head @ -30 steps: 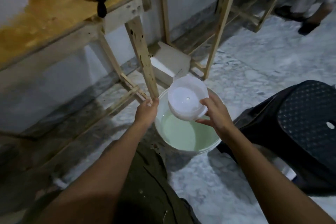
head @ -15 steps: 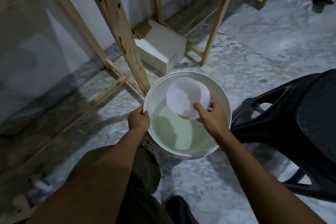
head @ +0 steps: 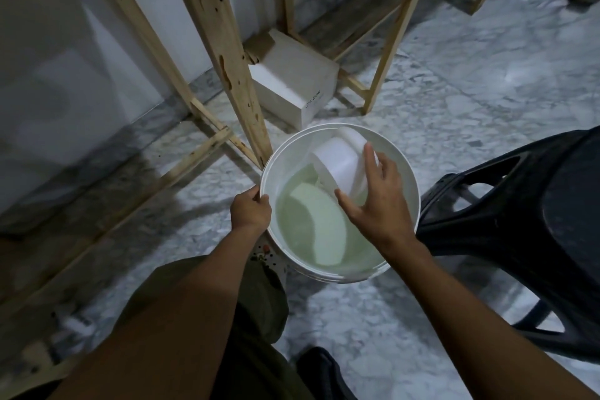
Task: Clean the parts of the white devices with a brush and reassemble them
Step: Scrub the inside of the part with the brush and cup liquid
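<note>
Hanging tilted in the mouth of the white plastic bucket (head: pixel 293 153), just above the water (head: pixel 311 224), the round white part (head: pixel 337 166) turns its broad flat face down and left, its axis slanting from upper right to lower left. The right hand (head: pixel 378 204) clasps it, fingers spread round its smooth side, thumb under the lower edge; the left hand (head: pixel 251 209) curls its fingers over the bucket's rim. The pale greenish water lies shallow, and the bucket stands on the mottled marble floor (head: pixel 454 91) beside a black plastic stool (head: pixel 519 204).

black stool (head: pixel 552 224), white box (head: pixel 292 84)
</note>
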Demonstrator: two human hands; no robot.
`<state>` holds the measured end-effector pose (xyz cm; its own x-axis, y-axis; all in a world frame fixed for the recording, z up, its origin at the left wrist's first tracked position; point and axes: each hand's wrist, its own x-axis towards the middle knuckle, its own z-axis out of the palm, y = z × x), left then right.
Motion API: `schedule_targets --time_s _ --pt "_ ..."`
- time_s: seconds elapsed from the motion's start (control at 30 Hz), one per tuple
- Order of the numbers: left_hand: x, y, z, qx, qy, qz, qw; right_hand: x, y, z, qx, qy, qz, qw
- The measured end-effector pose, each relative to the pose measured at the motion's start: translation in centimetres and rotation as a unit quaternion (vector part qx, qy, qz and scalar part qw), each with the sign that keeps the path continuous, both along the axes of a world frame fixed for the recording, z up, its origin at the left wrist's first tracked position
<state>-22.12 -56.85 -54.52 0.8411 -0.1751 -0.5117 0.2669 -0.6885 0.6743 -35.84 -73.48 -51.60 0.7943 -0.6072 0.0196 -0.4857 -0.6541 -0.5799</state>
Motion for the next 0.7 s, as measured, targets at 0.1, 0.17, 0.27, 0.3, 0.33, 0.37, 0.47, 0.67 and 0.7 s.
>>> schedule_targets --time_s 0.1,0.17,0.27,0.3,0.33,0.37,0.47,0.67,0.7 --pt "-0.2 -0.2 0.3 -0.012 -0.013 0.018 1.000 -0.1 0.0 -0.1 -0.055 0.005 0.025 0.998" --pt "-0.4 -0.3 0.5 -0.023 -0.017 0.030 0.999 -0.1 0.0 -0.2 -0.075 0.008 0.029 0.997" --pt "-0.4 -0.4 0.7 -0.025 -0.013 0.038 0.999 0.0 -0.2 -0.3 -0.096 0.000 0.036 0.995" --pt "-0.4 -0.4 0.7 -0.024 -0.011 0.039 0.999 -0.1 -0.3 -0.4 -0.105 0.000 0.043 0.994" --pt "-0.3 -0.4 0.8 -0.023 -0.008 0.040 0.999 0.0 -0.4 -0.4 -0.115 0.002 0.052 0.992" --pt "-0.3 -0.4 0.8 -0.022 -0.005 0.042 0.999 0.0 -0.5 -0.4 -0.123 0.007 0.061 0.991" --pt "-0.2 -0.5 0.8 -0.019 0.001 0.044 0.999 0.1 -0.8 -0.5 -0.141 0.015 0.071 0.987" --pt "-0.1 -0.5 0.7 -0.014 0.013 0.047 0.999 0.3 -1.0 -0.4 -0.156 0.014 0.075 0.985" --pt "-0.1 -0.5 0.7 -0.014 0.016 0.048 0.999 0.3 -1.0 -0.4 -0.157 0.012 0.075 0.985"
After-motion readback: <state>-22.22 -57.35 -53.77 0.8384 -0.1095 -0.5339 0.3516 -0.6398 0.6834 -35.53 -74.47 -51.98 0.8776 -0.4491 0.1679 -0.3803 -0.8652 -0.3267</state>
